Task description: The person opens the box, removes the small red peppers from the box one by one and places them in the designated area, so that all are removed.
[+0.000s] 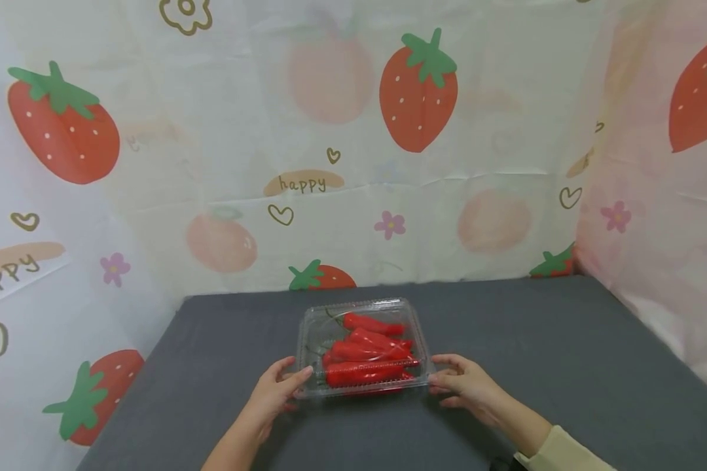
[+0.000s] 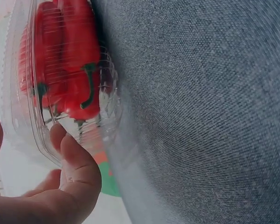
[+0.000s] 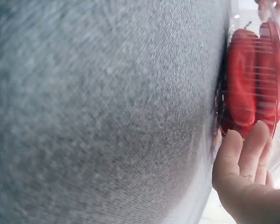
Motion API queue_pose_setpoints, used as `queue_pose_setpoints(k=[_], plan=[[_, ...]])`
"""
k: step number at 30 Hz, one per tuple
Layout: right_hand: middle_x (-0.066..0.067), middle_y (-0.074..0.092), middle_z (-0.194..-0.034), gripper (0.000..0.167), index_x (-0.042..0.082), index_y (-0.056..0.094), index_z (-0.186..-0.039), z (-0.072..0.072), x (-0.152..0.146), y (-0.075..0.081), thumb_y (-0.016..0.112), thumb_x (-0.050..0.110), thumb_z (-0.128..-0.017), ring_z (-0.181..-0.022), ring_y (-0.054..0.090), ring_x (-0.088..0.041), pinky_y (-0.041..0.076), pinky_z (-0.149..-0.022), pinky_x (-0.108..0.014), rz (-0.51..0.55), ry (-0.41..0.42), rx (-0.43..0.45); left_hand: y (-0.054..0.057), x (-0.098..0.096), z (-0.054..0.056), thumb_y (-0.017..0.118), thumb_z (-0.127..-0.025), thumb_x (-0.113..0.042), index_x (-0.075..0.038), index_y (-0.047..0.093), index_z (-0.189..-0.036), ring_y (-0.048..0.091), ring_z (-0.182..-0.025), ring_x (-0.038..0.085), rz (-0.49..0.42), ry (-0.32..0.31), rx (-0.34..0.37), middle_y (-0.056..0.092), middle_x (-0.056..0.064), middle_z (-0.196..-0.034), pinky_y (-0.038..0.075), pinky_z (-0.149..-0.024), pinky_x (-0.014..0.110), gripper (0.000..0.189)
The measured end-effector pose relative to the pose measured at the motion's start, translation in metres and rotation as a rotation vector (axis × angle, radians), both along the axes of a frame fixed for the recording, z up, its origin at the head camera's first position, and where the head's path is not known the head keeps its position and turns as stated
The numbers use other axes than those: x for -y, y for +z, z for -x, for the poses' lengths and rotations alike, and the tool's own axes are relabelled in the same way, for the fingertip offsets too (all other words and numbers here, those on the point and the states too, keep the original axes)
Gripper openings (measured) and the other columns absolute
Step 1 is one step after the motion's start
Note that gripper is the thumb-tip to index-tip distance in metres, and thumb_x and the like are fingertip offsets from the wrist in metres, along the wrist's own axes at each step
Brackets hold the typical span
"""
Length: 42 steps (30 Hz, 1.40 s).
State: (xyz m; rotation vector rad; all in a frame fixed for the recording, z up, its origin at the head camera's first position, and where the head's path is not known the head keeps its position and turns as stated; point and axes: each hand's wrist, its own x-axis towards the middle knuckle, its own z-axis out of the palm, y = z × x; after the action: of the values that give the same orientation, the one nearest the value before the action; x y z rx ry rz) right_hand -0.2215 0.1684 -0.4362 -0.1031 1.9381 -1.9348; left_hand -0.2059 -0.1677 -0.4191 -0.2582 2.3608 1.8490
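A clear plastic clamshell box (image 1: 313, 327) with a ridged lid holds several red peppers (image 1: 365, 375) with green stems, lying side by side. My left hand (image 1: 273, 392) grips the box's left edge, thumb at the rim. On the opposite edge, my right hand (image 1: 468, 386) holds the box between thumb and fingers. The left wrist view shows the stems of the red peppers (image 2: 79, 42) through the clear wall, near my left fingertips. In the right wrist view, the fingertips of my right hand (image 3: 242, 186) lie against the wall beside the red peppers (image 3: 242, 79).
A dark grey cloth (image 1: 224, 347) covers the table under the box. Behind it hangs a pale curtain (image 1: 342, 248) printed with strawberries, hearts and flowers, and similar cloth stands at both sides. A light sleeve (image 1: 560, 451) shows on my right arm, with a dark object beside it.
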Motion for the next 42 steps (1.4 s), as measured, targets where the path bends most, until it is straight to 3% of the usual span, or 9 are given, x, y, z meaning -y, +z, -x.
queue_pose_setpoints(k=[7,14,21,28,35,39,42], plan=[[-0.001,0.063,-0.084,0.052,-0.01,0.034,-0.135,0.001,0.004,0.002,0.061,0.003,-0.093,-0.08,0.064,-0.015,0.053,-0.072,-0.035,0.037,-0.013,0.019,0.001,-0.001,0.0,0.066,-0.093,-0.03,0.011,0.038,-0.139,0.057,-0.077,0.018,0.007,0.028,0.01,0.06,0.024,-0.117,0.051,-0.072,0.041,0.068],[-0.002,0.061,-0.081,0.046,-0.006,0.037,-0.13,0.003,0.008,0.004,0.061,0.001,-0.091,-0.074,0.063,-0.015,0.054,-0.066,-0.035,0.038,-0.021,0.052,0.002,-0.004,0.001,0.066,-0.092,-0.025,0.015,0.039,-0.134,0.054,-0.075,0.014,-0.073,0.082,0.063,0.056,0.019,-0.116,0.047,-0.066,0.031,0.064],[-0.002,0.059,-0.08,0.045,-0.006,0.04,-0.128,0.004,0.013,0.006,0.062,-0.002,-0.09,-0.071,0.059,-0.015,0.054,-0.062,-0.035,0.015,-0.037,0.058,0.003,-0.008,0.004,0.067,-0.091,-0.034,0.019,0.036,-0.135,0.058,-0.082,0.019,-0.004,0.06,0.096,0.047,0.031,-0.13,0.047,-0.061,0.028,0.075],[-0.001,0.06,-0.078,0.048,-0.007,0.038,-0.127,0.004,0.013,0.006,0.065,-0.003,-0.087,-0.071,0.057,-0.012,0.05,-0.064,-0.03,0.011,-0.024,0.045,0.003,-0.014,0.005,0.07,-0.09,-0.033,0.022,0.033,-0.132,0.061,-0.063,0.013,-0.038,0.071,0.105,0.041,0.038,-0.131,0.048,-0.052,0.021,0.078],[0.004,0.061,-0.071,0.027,-0.003,0.055,-0.106,0.0,0.016,0.002,0.071,-0.003,-0.084,-0.064,0.054,-0.007,0.045,-0.062,-0.026,-0.049,-0.094,-0.001,0.0,-0.014,0.002,0.069,-0.091,-0.034,0.023,0.039,-0.127,0.052,-0.052,0.008,-0.018,0.055,0.088,0.057,0.031,-0.11,0.044,-0.05,0.02,0.074],[0.004,0.058,-0.07,0.009,0.004,0.063,-0.087,-0.002,0.014,0.003,0.071,0.0,-0.085,-0.06,0.052,-0.008,0.044,-0.06,-0.025,-0.069,-0.071,-0.01,0.0,-0.014,0.0,0.068,-0.092,-0.033,0.021,0.044,-0.123,0.045,-0.047,0.006,-0.019,0.057,0.074,0.063,0.023,-0.092,0.039,-0.047,0.018,0.067],[0.003,0.056,-0.07,0.011,0.008,0.063,-0.08,-0.003,0.012,0.004,0.071,0.004,-0.086,-0.061,0.05,-0.009,0.044,-0.061,-0.027,-0.084,-0.038,-0.009,0.0,-0.014,-0.001,0.068,-0.092,-0.032,0.021,0.045,-0.122,0.046,-0.046,0.006,-0.023,0.054,0.063,0.064,0.02,-0.087,0.039,-0.047,0.018,0.065]])
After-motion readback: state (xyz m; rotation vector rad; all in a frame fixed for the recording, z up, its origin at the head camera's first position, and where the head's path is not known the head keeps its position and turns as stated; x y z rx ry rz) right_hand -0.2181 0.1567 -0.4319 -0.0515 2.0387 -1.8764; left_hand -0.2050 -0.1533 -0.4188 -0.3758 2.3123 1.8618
